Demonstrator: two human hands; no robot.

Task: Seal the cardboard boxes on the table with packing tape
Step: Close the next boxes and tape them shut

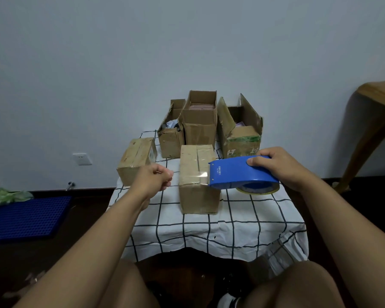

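A closed cardboard box [193, 192] stands in the middle of the table. My right hand [278, 165] grips a blue tape dispenser [238, 173] whose front edge sits at the box's right top edge. A strip of clear tape [200, 174] runs from the dispenser leftward across the box top. My left hand [153, 178] is just left of the box, fingers curled and pinching the free end of that tape. A second closed box [137, 160] lies at the back left. Three open boxes [199, 121] stand in a row at the back.
The small table wears a white cloth with a black grid [231, 230]. My knees are under its front edge. A blue perforated mat [25, 216] lies on the floor at left; a wooden table leg [369, 134] stands at right. The wall is close behind.
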